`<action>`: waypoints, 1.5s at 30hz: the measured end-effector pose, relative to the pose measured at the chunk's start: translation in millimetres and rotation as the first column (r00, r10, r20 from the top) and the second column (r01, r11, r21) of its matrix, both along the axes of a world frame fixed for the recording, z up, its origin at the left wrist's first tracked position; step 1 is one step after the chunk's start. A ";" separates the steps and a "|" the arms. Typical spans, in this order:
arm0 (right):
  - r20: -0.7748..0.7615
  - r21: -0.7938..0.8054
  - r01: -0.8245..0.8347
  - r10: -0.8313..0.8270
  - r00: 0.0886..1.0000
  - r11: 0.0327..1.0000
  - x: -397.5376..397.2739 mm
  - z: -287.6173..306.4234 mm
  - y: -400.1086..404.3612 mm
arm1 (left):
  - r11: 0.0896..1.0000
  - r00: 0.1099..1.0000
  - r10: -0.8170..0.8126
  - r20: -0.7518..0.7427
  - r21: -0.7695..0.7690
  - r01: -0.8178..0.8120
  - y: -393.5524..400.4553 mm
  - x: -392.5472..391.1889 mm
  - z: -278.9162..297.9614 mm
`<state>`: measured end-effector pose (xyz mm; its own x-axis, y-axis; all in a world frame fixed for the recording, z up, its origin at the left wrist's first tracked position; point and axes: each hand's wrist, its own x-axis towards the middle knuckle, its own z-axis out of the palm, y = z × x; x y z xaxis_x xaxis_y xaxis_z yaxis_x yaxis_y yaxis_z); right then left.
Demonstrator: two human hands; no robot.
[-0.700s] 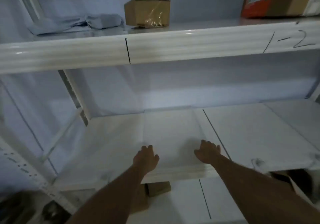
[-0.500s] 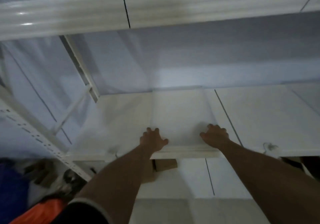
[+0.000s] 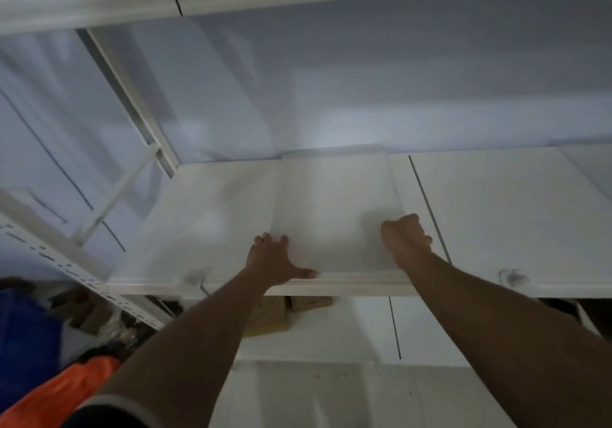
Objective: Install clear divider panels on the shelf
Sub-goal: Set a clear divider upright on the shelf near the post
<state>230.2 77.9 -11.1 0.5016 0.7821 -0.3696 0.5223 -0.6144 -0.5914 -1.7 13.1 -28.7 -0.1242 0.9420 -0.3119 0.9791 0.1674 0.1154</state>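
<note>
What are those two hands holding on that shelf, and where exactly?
A clear panel lying flat on the shelf. The left hand presses its near-left corner; the right hand curls over its right edge near the front.

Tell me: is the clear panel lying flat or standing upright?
Lying flat. The clear panel rests on the shelf, with both hands on its near corners.

From my feed I see two bare forearms and two bare hands, the left hand (image 3: 271, 260) and the right hand (image 3: 405, 240), with no gloves, rings, watch or bands that I can make out. At the bottom left, the left arm ends in a short dark sleeve (image 3: 109, 417) with a lighter grey hem (image 3: 132, 402). The picture is dim and slightly blurred.
</note>
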 end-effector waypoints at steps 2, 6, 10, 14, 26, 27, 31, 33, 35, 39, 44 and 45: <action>-0.122 0.101 0.065 -0.053 0.991 0.993 7.6 11.3 7.8 | 0.999 1.000 -0.001 0.020 0.044 0.000 -3.9 -2.6 -5.0; -0.345 0.383 0.021 0.122 0.931 0.923 -3.0 56.5 6.4 | 0.990 0.997 0.004 0.075 0.138 -0.014 -9.4 -9.9 -15.9; -0.622 0.455 0.088 0.246 0.743 0.886 -32.6 123.9 -11.5 | 0.968 0.996 -0.080 0.046 0.242 0.067 -11.9 -21.9 -20.0; -0.550 0.582 -0.017 0.409 0.728 0.813 -96.9 165.2 -50.6 | 0.962 0.985 -0.125 0.122 0.256 0.090 -14.2 -39.6 -15.0; 0.192 0.408 -0.467 0.427 0.884 0.784 -218.2 93.9 -104.7 | 0.931 0.847 -0.362 0.388 0.113 0.346 -26.0 -104.3 -6.6; 0.200 0.396 -0.462 0.416 0.887 0.794 -220.2 95.7 -104.6 | 0.919 0.829 -0.392 0.398 0.128 0.373 -37.0 -120.6 -4.4; 0.163 0.389 -0.435 0.404 0.900 0.812 -223.2 98.1 -101.4 | 0.878 0.825 -0.462 0.324 0.295 0.376 -72.1 -209.6 -12.7; 0.058 0.390 -0.390 0.401 0.914 0.834 -224.5 97.5 -102.3 | 0.889 0.840 -0.424 0.340 0.335 0.313 -82.5 -242.3 -21.8; -0.007 0.391 -0.352 0.386 0.923 0.850 -224.4 96.2 -102.4 | 0.886 0.841 -0.412 0.350 0.368 0.281 -85.1 -251.7 -27.4; -0.024 0.381 -0.310 0.345 0.938 0.871 -225.4 96.0 -103.7 | 0.863 0.840 -0.431 0.331 0.425 0.275 -78.7 -239.4 -32.5; 0.002 0.444 -0.299 0.333 0.943 0.845 -235.6 103.8 -108.0 | 0.889 0.824 -0.335 0.456 0.443 0.116 -80.0 -232.6 -27.9; 0.005 0.464 -0.305 0.342 0.940 0.832 -240.1 105.5 -110.0 | 0.900 0.817 -0.308 0.488 0.429 0.083 -83.0 -232.8 -26.2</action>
